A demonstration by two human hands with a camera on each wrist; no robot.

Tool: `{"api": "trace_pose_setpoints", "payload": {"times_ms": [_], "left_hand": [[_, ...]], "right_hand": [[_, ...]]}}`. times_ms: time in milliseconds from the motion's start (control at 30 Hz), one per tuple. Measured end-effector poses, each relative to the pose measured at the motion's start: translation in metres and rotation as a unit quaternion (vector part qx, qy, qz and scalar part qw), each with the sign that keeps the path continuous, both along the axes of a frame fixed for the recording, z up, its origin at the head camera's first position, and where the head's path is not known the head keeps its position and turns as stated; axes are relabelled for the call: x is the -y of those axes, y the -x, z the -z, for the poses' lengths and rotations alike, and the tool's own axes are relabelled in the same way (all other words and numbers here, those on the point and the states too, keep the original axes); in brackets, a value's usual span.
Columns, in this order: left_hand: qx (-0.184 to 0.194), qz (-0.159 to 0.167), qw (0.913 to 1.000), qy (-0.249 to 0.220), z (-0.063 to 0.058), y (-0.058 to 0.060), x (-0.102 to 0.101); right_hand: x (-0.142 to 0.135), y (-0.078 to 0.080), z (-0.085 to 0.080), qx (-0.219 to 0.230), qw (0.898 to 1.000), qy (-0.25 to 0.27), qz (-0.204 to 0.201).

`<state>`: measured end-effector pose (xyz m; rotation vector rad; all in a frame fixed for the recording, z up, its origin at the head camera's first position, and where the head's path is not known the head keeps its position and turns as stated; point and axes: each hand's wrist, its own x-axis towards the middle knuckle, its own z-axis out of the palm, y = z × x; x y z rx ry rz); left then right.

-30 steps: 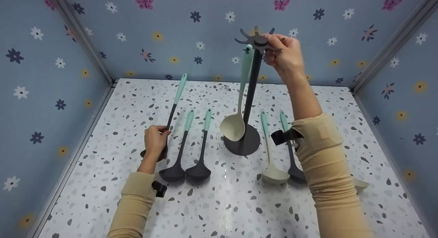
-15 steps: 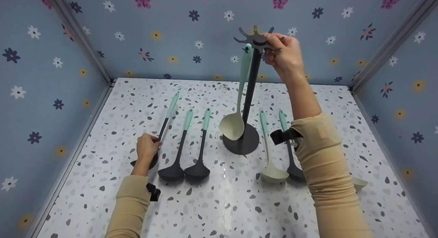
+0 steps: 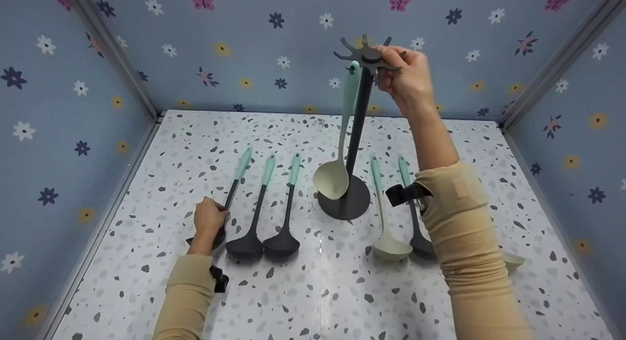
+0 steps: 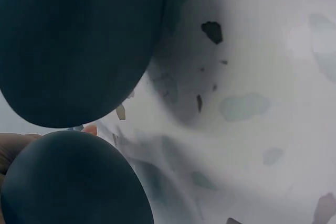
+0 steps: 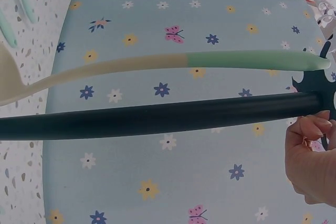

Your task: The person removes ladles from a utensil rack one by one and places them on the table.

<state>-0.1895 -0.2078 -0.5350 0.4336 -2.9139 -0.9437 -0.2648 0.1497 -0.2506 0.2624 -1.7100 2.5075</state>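
My left hand (image 3: 209,218) grips the lower shaft of a black ladle (image 3: 232,191) with a mint handle, low over the left of the table. Its bowl is partly hidden behind the hand. My right hand (image 3: 408,78) pinches the hooked top of a black utensil stand (image 3: 359,120). From one hook of the stand hangs a cream ladle (image 3: 331,179) with a mint handle, also seen in the right wrist view beside the post. Two dark ladle bowls fill the left of the left wrist view, the lower bowl (image 4: 73,182) close to my fingers.
Two more black ladles (image 3: 244,244) lie right of my left hand, their bowls close together. Right of the stand lie a cream ladle (image 3: 391,249) and a dark ladle (image 3: 421,247). A cream bowl (image 3: 513,260) shows behind my right sleeve. Patterned panels enclose the speckled table (image 3: 313,301).
My left hand has moved down and slightly left with the black ladle, lowering its handle beside the other black ladles. The right hand stays on the stand's top.
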Motion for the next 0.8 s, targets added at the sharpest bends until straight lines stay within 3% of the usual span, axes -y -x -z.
{"api": "trace_pose_setpoints", "payload": {"times_ms": [333,800], "left_hand": [[0.032,-0.003,0.9994,0.009,0.0011,-0.0035,-0.0028],[0.031,-0.021,0.9993,0.011,0.0017,-0.0049,-0.0082]], "right_hand": [[-0.0004,0.0001,-0.001,0.005,1.0,0.018,-0.007],[-0.0001,0.0,-0.0002,0.001,1.0,0.01,-0.002]]}}
